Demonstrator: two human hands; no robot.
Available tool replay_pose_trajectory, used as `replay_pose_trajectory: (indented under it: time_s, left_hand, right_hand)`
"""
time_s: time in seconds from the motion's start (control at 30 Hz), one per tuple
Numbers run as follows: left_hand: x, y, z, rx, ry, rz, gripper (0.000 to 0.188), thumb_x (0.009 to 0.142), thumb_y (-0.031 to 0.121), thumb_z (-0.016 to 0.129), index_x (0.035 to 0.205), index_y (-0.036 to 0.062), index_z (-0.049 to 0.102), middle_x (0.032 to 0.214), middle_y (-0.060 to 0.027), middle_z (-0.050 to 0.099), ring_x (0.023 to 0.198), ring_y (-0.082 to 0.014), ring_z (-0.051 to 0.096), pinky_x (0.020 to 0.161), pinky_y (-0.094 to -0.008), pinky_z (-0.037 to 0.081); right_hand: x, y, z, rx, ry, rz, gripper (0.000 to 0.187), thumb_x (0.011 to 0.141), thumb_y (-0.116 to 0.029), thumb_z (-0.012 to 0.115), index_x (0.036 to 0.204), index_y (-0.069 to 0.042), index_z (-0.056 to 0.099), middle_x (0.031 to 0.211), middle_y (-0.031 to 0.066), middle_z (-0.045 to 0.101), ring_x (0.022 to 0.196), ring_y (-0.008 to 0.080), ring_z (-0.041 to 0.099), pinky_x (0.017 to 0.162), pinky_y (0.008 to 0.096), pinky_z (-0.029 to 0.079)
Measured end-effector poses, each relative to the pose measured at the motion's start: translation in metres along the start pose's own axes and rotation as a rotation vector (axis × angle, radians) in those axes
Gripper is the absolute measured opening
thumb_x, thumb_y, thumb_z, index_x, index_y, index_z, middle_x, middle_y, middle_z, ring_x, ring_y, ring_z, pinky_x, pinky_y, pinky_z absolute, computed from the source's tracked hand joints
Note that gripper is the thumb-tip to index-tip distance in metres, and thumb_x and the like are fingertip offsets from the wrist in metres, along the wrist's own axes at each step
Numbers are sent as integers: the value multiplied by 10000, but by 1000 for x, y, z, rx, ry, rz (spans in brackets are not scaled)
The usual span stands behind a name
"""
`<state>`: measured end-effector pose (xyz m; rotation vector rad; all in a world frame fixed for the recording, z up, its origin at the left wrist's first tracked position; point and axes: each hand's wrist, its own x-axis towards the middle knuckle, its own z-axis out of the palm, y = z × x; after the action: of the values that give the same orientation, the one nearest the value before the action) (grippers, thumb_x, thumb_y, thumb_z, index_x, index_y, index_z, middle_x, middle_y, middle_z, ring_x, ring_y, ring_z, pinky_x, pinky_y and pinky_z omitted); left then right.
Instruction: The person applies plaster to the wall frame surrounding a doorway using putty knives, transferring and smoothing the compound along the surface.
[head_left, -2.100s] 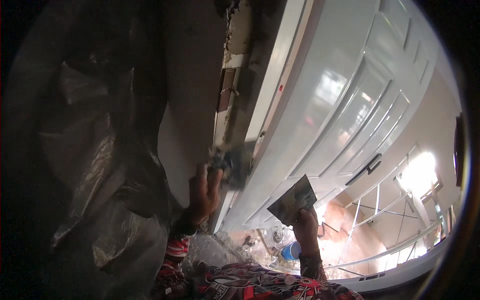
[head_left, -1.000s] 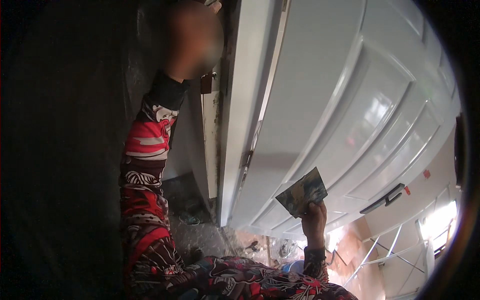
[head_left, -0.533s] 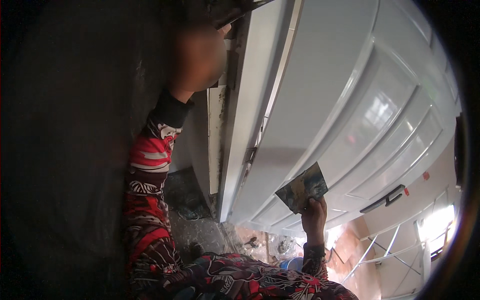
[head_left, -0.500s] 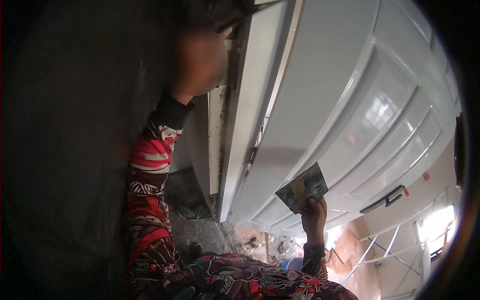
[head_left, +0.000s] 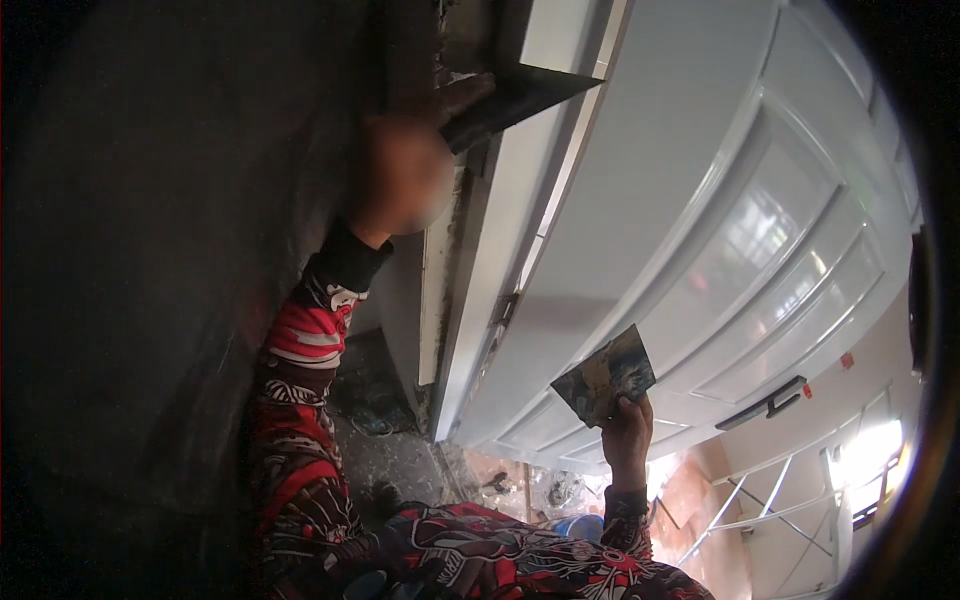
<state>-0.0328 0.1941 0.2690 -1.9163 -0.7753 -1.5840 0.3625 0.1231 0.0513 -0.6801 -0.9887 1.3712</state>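
My left hand [head_left: 402, 180], mostly blurred, reaches up along a dark wall [head_left: 200, 250]. It grips a dark, flat putty knife [head_left: 525, 102], with a finger along the blade. The blade's pointed corner lies across the white door frame [head_left: 500, 190]; whether it touches cannot be told. Low on the right, my right hand [head_left: 627, 438] is closed on a second putty knife [head_left: 603, 378]. Its square dark blade carries a tan smear, and my thumb presses on its face. This blade stands in front of the white panelled door [head_left: 690, 260].
A rough, pale strip [head_left: 432, 300] runs between wall and frame. The door has a dark handle [head_left: 762, 403]. Below are a stained floor [head_left: 440, 470] with debris, a blue bucket [head_left: 578, 527] and metal scaffold bars [head_left: 735, 500]. A bright window [head_left: 868, 455] shows at lower right.
My left hand has come down along the wall toward me, bringing its putty knife fully into view across the frame. My right hand and its putty knife have barely moved.
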Motion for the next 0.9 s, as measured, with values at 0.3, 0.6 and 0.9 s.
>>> replay_pose_trajectory:
  time_s: [0.3,0.6,0.9]
  left_hand:
    - [-21,12,2,16,-30,-50,610,687,-134,466,1245,62,615,1151,-141,667,874,-302,672,737,-354,519]
    - [-36,11,-19,-246,86,-128,173,903,26,640,1071,-8,663,971,-111,715,866,-181,693,730,-290,546]
    - [-174,-9,-93,-612,-30,-691,297,921,-8,600,1218,-6,610,1163,-162,654,1077,-209,621,926,-339,508]
  right_hand:
    - [2,0,2,-56,27,5,404,898,-141,461,1264,27,495,1164,142,595,1030,267,629,827,385,557]
    - [0,1,-1,50,-35,17,433,892,-102,502,1307,21,471,1227,149,582,1077,303,617,854,442,549]
    - [-19,29,11,-58,90,56,368,886,-76,435,1233,13,519,1157,139,612,1040,256,635,799,390,575]
